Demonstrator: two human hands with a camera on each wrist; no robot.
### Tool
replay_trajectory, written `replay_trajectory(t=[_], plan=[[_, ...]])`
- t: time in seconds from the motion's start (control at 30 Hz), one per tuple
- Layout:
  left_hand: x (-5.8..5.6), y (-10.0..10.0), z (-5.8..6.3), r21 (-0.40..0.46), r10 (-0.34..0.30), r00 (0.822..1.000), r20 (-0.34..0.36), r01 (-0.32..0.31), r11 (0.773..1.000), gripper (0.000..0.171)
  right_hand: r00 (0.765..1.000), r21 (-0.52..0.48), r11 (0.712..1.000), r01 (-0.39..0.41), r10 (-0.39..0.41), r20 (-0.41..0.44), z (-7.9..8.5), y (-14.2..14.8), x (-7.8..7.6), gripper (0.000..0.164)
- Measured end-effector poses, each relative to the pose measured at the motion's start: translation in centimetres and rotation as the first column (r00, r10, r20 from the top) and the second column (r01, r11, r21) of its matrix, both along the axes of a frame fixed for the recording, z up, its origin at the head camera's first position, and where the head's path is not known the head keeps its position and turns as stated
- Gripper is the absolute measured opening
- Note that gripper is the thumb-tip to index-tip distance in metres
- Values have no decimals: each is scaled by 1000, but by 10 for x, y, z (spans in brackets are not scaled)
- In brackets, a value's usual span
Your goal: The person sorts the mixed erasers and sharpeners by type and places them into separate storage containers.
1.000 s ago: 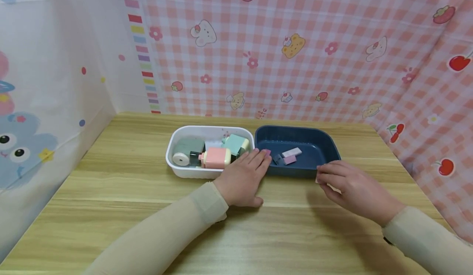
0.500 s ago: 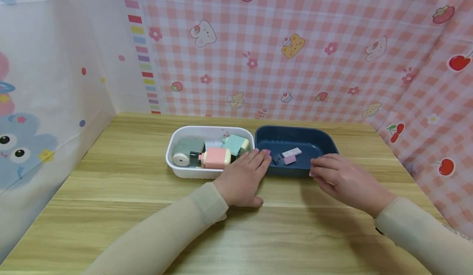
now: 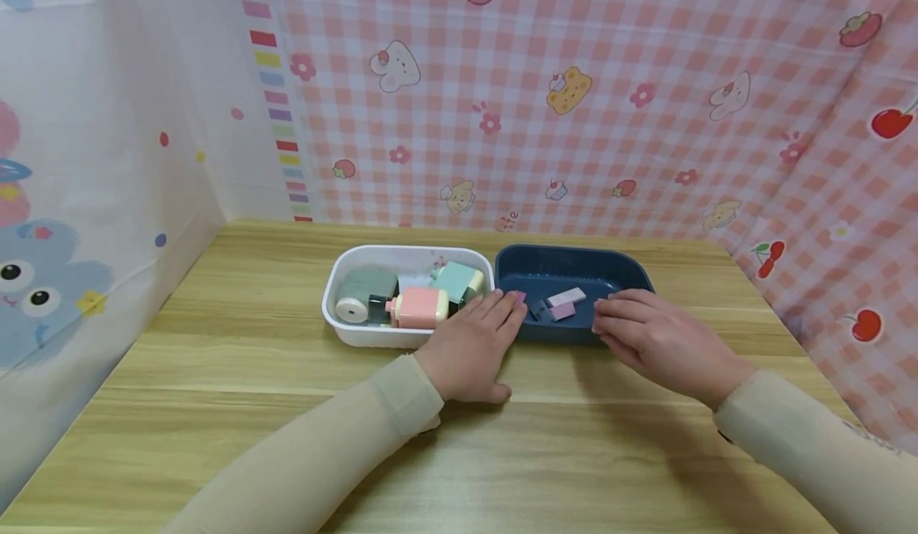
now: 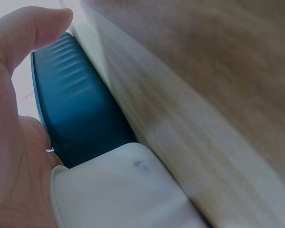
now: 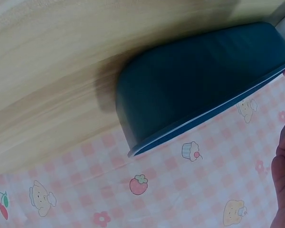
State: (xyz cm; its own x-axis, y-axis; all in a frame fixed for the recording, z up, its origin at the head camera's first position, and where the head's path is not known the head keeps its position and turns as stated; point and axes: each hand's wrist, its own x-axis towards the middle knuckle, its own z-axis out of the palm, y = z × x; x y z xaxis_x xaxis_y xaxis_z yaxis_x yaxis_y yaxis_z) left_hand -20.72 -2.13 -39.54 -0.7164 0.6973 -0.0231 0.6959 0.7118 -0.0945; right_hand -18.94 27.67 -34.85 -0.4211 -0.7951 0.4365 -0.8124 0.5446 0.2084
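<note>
My left hand (image 3: 469,351) lies with straight fingers over the meeting rims of a white box (image 3: 337,328) and a dark blue box (image 3: 574,333). Just past its fingertips shows a bit of a pink piece (image 3: 519,297). My right hand (image 3: 663,343) is at the blue box's front right rim, thumb and fingertips pinched together on a small pale pink piece, now almost wholly hidden by the fingers. Inside the blue box lie a whitish stick (image 3: 566,296), a pink stick (image 3: 562,311) and a dark stick (image 3: 539,309), small and flat like USB sticks.
In the white box are a pink and cream bottle-shaped thing (image 3: 419,307), a mint one (image 3: 457,280), a grey-green block (image 3: 369,285) and a white disc (image 3: 351,308). Printed cloth (image 3: 610,135) rises behind the wooden table (image 3: 545,454) and along both sides.
The right hand has moved left and slightly away from me along the blue box's front rim, fingertips still pinched. The left hand and both boxes have stayed in place.
</note>
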Motion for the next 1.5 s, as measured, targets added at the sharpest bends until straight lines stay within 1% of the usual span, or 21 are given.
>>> replay_trajectory(t=[0.17,0.23,0.27,0.37,0.4,0.43,0.5,0.53,0.77,1.1,1.5], plan=[[0,0,0,-1,-1,1000,0,1,1000,117,1000,7,1000,-4,4,-2,0,-1,-6,70],[0,0,0,0,1,1000,3,-1,1000,118,1000,17,1000,3,-3,5,0,-1,-8,67],[0,0,0,0,2,1000,4,-2,1000,118,1000,22,1000,7,-7,10,0,-2,-9,62],[0,0,0,1,4,1000,7,-4,1000,118,999,38,999,18,-19,27,2,-3,-13,31],[1,0,1,1,4,1000,8,-4,1000,118,999,43,999,20,-21,29,2,-4,-14,26],[1,0,1,0,4,1000,7,-4,1000,118,999,47,999,24,-25,31,3,-4,-15,28],[1,0,1,-1,4,1000,5,-4,1000,118,999,51,998,24,-26,31,3,-6,-18,38],[1,0,1,-1,4,1000,4,-4,1000,118,999,51,998,22,-23,28,3,-6,-19,39],[1,1,1,-4,10,1000,3,-10,1000,118,1000,62,998,26,-26,-2,2,-9,-34,33],[1,1,1,-11,7,1000,-1,-7,1000,117,997,100,993,66,-69,28,4,-18,-44,29],[1,0,2,-7,6,1000,-1,-6,1000,118,999,146,988,41,-41,-4,1,-24,-61,28]])
